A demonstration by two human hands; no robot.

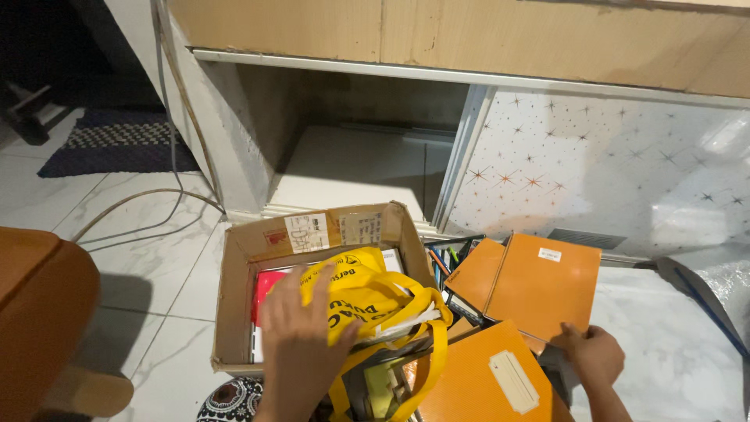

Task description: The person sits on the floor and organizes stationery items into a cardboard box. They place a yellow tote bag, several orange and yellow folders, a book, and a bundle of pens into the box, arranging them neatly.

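While left hand (301, 332) fingers lie open on the yellow bag (375, 301), right hand (595, 355) fingers grip an orange folder (543, 285)

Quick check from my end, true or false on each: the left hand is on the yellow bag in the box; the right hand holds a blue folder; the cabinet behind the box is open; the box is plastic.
1. The left hand rests on the yellow bag in the box. True.
2. The right hand holds a blue folder. False: it grips the edge of an orange folder.
3. The cabinet behind the box is open. True: its sliding door is pushed to the right.
4. The box is plastic. False: it is a brown cardboard box.
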